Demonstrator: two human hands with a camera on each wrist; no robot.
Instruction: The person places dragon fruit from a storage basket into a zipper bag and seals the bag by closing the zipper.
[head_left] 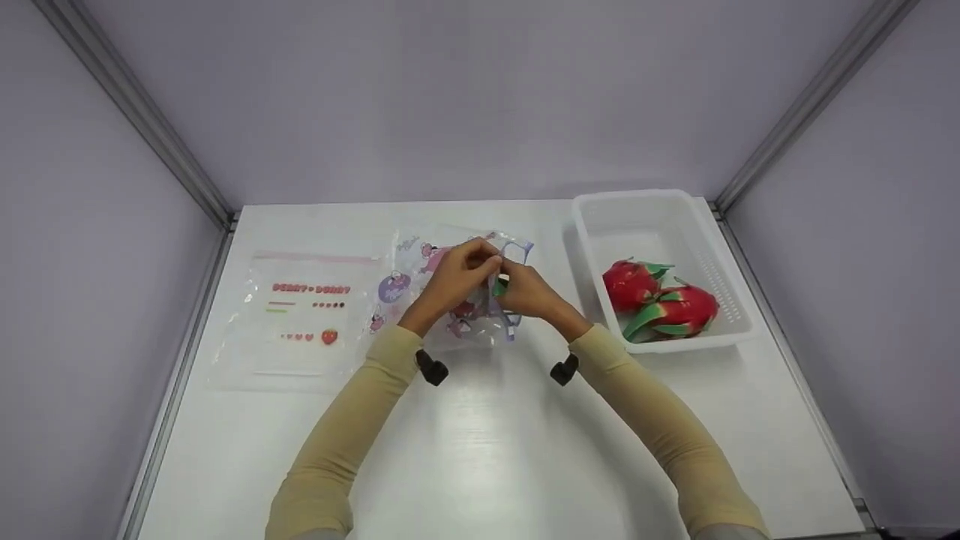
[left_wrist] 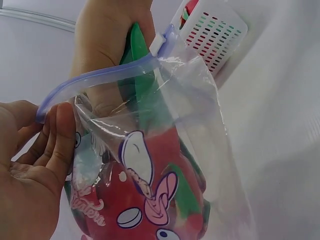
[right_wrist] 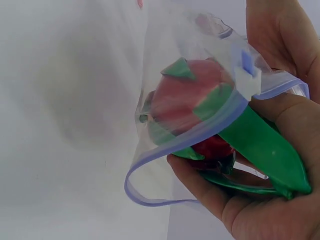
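Over the middle of the table both hands hold a clear zip bag [head_left: 450, 289] with cartoon prints and a blue zip rim [left_wrist: 100, 75]. A red dragon fruit [right_wrist: 187, 97] with green leaves sits partly inside it. My left hand [head_left: 461, 270] pinches the rim of the bag's mouth between thumb and fingers [left_wrist: 62, 135]. My right hand [head_left: 525, 291] cups the fruit's lower end at the mouth, its fingers [right_wrist: 210, 192] curled under a long green leaf [right_wrist: 260, 145] that sticks out. The white slider [right_wrist: 247, 75] sits at one end of the zip.
A white slotted basket [head_left: 720, 281] at the right holds two more dragon fruits [head_left: 664, 304]. A second clear bag [head_left: 304, 319] with a strawberry print lies flat at the left. Grey walls with metal rails close in the table on three sides.
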